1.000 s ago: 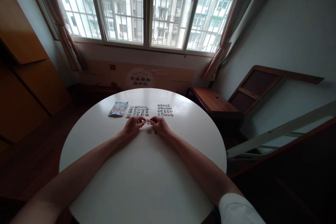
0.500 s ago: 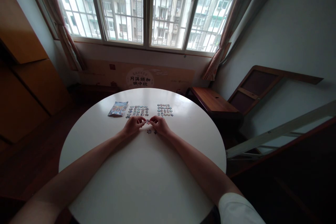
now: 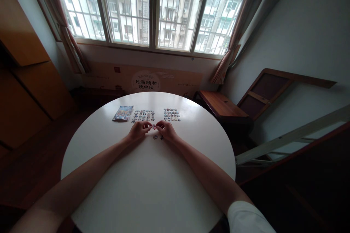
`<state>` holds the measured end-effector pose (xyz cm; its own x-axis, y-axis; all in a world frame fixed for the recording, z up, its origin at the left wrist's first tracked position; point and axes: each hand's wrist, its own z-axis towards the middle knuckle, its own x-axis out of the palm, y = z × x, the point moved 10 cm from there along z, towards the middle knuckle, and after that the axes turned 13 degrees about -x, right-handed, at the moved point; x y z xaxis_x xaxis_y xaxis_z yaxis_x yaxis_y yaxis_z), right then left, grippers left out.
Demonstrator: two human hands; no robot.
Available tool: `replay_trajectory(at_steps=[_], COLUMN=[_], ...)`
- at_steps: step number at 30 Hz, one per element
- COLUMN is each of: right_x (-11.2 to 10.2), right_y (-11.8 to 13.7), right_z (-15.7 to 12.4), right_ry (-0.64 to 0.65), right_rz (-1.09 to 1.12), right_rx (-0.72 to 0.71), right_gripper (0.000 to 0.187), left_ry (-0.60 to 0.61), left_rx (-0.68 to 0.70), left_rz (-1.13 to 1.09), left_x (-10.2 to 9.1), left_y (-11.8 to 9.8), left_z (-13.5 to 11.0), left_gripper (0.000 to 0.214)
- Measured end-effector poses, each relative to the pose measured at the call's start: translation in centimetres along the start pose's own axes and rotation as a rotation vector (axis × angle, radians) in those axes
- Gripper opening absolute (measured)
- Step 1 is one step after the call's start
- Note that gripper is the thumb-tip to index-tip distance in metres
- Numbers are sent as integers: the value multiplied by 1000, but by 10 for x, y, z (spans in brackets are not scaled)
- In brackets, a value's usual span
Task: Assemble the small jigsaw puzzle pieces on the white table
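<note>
Puzzle pieces [image 3: 154,127] meet between left hand [image 3: 138,129] and right hand [image 3: 165,130], both hands' fingers [image 3: 149,128] clamped on them; printed packet [image 3: 123,113] farther left.

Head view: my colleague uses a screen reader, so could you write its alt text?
A person's left hand and right hand pinch small puzzle pieces between them over a round white table. Beyond lie rows of more pieces and a printed packet; a barred window is behind.

Both arms [image 3: 105,160] stretch forward, hands [image 3: 137,129] pinching close together.
</note>
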<state>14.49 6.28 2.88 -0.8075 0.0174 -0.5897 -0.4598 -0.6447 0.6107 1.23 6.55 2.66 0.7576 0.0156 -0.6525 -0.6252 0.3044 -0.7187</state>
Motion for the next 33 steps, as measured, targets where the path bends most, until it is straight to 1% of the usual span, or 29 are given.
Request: replay_trajectory(at_steps=[8, 20, 26, 33], right_x=[1, 1, 0, -1], right_y=[1, 2, 0, 1], right_z=[0, -1, -1, -1], right_ry=[6, 13, -4, -11], right_rz=[0, 5, 27, 35], right_rx=[1, -1, 9, 12], right_gripper=[8, 9, 9, 8], left_ry=[-4, -3, -19, -8], left_rx=[-6, -1, -11, -11], left_rz=[-4, -16, -9, -16], left_x=[-1, -1, -2, -2], left_y=[1, 0, 2, -1], left_z=[0, -1, 1, 1], left_gripper=[28, 29, 28, 28])
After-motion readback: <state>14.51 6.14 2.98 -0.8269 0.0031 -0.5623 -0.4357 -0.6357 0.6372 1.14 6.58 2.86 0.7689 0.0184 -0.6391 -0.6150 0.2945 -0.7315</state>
